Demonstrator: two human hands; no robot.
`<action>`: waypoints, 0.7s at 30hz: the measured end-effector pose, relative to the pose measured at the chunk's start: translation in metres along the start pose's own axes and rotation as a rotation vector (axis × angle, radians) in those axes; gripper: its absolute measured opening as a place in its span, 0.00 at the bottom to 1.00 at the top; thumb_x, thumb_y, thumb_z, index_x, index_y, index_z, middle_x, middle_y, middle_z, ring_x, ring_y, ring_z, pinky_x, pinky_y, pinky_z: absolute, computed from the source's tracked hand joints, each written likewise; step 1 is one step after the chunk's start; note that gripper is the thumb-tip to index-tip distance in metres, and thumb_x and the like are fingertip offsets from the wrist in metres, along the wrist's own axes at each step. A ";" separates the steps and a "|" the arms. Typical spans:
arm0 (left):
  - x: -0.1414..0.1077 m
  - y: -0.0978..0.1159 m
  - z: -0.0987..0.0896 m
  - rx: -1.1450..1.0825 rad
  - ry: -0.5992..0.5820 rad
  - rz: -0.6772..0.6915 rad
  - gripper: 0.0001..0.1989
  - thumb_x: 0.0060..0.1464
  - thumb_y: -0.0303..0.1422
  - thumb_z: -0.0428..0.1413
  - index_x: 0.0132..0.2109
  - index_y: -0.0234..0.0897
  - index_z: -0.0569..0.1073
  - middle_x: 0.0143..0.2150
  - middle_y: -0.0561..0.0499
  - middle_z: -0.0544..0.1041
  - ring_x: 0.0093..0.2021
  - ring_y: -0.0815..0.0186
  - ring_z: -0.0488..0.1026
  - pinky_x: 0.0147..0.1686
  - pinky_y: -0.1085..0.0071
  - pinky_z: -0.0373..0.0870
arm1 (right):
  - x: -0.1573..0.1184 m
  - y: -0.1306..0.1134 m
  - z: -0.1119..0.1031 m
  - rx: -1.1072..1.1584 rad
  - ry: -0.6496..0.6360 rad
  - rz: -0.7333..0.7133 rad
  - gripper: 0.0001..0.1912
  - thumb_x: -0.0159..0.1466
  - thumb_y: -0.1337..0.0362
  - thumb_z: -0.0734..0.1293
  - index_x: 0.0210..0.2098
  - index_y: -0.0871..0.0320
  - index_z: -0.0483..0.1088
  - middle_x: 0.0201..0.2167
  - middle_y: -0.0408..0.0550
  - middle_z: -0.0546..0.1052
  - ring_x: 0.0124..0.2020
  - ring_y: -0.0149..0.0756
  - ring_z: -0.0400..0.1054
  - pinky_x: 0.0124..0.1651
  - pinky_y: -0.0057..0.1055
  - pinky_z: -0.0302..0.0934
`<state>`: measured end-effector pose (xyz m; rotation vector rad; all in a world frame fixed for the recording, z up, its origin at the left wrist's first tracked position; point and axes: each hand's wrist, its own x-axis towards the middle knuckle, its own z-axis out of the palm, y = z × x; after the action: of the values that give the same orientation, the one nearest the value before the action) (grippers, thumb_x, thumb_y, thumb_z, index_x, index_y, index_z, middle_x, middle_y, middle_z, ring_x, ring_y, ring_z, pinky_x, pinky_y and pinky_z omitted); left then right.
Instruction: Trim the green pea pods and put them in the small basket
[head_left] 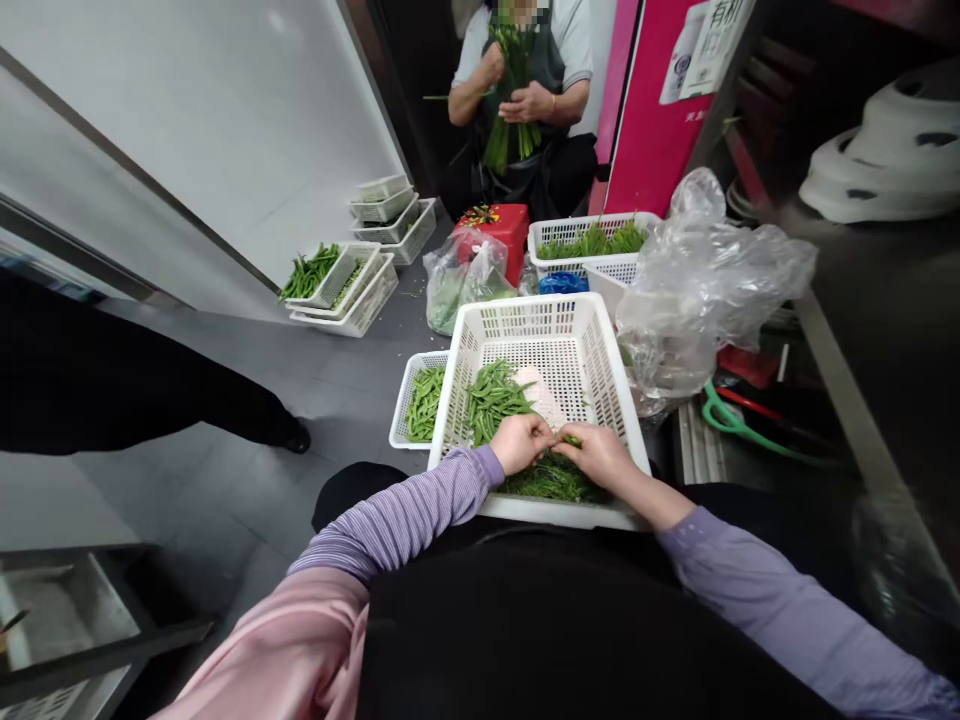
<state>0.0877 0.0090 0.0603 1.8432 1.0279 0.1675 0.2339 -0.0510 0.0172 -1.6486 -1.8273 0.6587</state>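
A large white plastic basket [604,370] sits in front of my body. Inside it, at the left, is a heap of green pea pods [495,395], and a pile of thin green trimmings [559,480] lies at the near side under my hands. My left hand [520,443] is closed in a pinch, its fingertips meeting those of the other hand. My right hand [600,455] pinches a green pod [572,440], only a little of which shows. What the left fingertips hold is too small to make out. A smaller white basket [397,420] with pea pods stands against the left side.
Stacked white baskets [382,300] with green vegetables stand at the left. Beyond my basket are a red container [517,225], a basket of greens [652,220] and plastic bags [697,290]. A co-worker [551,60] holds long green stalks. Another person's leg [225,400] is at left.
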 end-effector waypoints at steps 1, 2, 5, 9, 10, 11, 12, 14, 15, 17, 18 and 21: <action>-0.002 0.002 0.000 -0.190 -0.005 -0.082 0.05 0.50 0.28 0.52 0.31 0.29 0.67 0.22 0.53 0.69 0.23 0.73 0.68 0.27 0.72 0.68 | -0.001 -0.001 -0.001 0.010 0.030 0.008 0.07 0.56 0.60 0.63 0.26 0.56 0.69 0.25 0.44 0.73 0.29 0.35 0.65 0.32 0.29 0.55; -0.003 0.004 0.000 -0.357 -0.010 -0.144 0.04 0.50 0.27 0.52 0.31 0.28 0.67 0.22 0.53 0.69 0.21 0.74 0.67 0.24 0.73 0.68 | -0.002 -0.002 -0.003 0.019 0.056 0.011 0.07 0.56 0.60 0.63 0.25 0.56 0.68 0.25 0.44 0.72 0.28 0.35 0.65 0.31 0.28 0.55; -0.007 0.008 0.000 -0.642 0.012 -0.230 0.03 0.49 0.24 0.53 0.31 0.26 0.66 0.22 0.52 0.69 0.20 0.74 0.68 0.21 0.75 0.68 | -0.005 -0.005 -0.008 0.033 0.104 -0.011 0.08 0.57 0.60 0.62 0.24 0.56 0.67 0.24 0.44 0.71 0.28 0.35 0.65 0.31 0.29 0.54; -0.010 0.011 0.001 -0.780 0.027 -0.262 0.02 0.48 0.21 0.51 0.28 0.27 0.65 0.20 0.54 0.68 0.16 0.75 0.65 0.16 0.77 0.65 | -0.009 -0.012 -0.010 0.101 0.151 -0.043 0.07 0.57 0.61 0.63 0.24 0.56 0.67 0.24 0.44 0.71 0.28 0.34 0.64 0.31 0.29 0.54; -0.010 0.012 0.001 -0.830 0.010 -0.276 0.03 0.47 0.21 0.50 0.27 0.27 0.65 0.19 0.54 0.67 0.15 0.76 0.63 0.15 0.78 0.64 | -0.009 -0.014 -0.011 0.123 0.165 -0.046 0.07 0.57 0.61 0.63 0.24 0.56 0.67 0.24 0.44 0.71 0.28 0.34 0.64 0.31 0.29 0.54; -0.010 0.011 0.001 -0.888 -0.013 -0.293 0.03 0.47 0.21 0.50 0.27 0.27 0.65 0.19 0.55 0.66 0.15 0.77 0.62 0.14 0.79 0.63 | -0.010 -0.015 -0.011 0.142 0.176 -0.048 0.07 0.57 0.61 0.63 0.23 0.56 0.67 0.24 0.44 0.71 0.28 0.34 0.64 0.31 0.29 0.55; -0.011 0.011 0.001 -0.949 -0.040 -0.310 0.03 0.47 0.22 0.49 0.26 0.27 0.65 0.19 0.55 0.66 0.14 0.78 0.60 0.14 0.80 0.62 | -0.011 -0.016 -0.010 0.156 0.183 -0.051 0.07 0.56 0.61 0.63 0.23 0.56 0.67 0.23 0.44 0.70 0.28 0.35 0.64 0.31 0.29 0.55; -0.011 0.009 0.002 -1.041 -0.080 -0.331 0.04 0.46 0.22 0.49 0.26 0.28 0.64 0.19 0.55 0.64 0.15 0.79 0.59 0.13 0.81 0.60 | -0.012 -0.017 -0.009 0.176 0.184 -0.058 0.07 0.56 0.61 0.63 0.23 0.56 0.67 0.23 0.45 0.70 0.28 0.35 0.64 0.31 0.30 0.55; -0.011 0.008 0.002 -1.061 -0.089 -0.338 0.04 0.46 0.23 0.48 0.25 0.28 0.64 0.19 0.56 0.64 0.15 0.79 0.58 0.13 0.81 0.60 | -0.012 -0.017 -0.009 0.179 0.179 -0.063 0.07 0.57 0.62 0.63 0.23 0.56 0.67 0.23 0.45 0.70 0.28 0.35 0.64 0.32 0.30 0.55; -0.013 0.006 0.003 -1.027 -0.086 -0.357 0.04 0.46 0.23 0.48 0.25 0.29 0.63 0.19 0.56 0.64 0.14 0.80 0.57 0.13 0.81 0.59 | -0.012 -0.016 -0.007 0.153 0.153 -0.078 0.07 0.57 0.62 0.62 0.24 0.56 0.67 0.24 0.45 0.70 0.28 0.34 0.63 0.32 0.29 0.55; -0.013 0.004 0.004 -0.972 -0.077 -0.367 0.04 0.46 0.23 0.48 0.25 0.29 0.63 0.19 0.56 0.63 0.14 0.80 0.57 0.13 0.81 0.60 | -0.012 -0.015 -0.006 0.120 0.127 -0.088 0.07 0.57 0.62 0.62 0.24 0.56 0.67 0.24 0.45 0.70 0.28 0.34 0.63 0.32 0.29 0.54; -0.016 -0.002 0.005 -0.641 -0.040 -0.357 0.04 0.47 0.24 0.48 0.26 0.31 0.63 0.17 0.58 0.63 0.12 0.78 0.58 0.12 0.79 0.60 | -0.013 -0.014 -0.004 -0.051 0.020 -0.112 0.06 0.57 0.63 0.62 0.25 0.56 0.66 0.25 0.44 0.69 0.28 0.33 0.62 0.29 0.28 0.52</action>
<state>0.0793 -0.0053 0.0608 1.0674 1.0988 0.2134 0.2281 -0.0654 0.0288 -1.5663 -1.9207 0.5490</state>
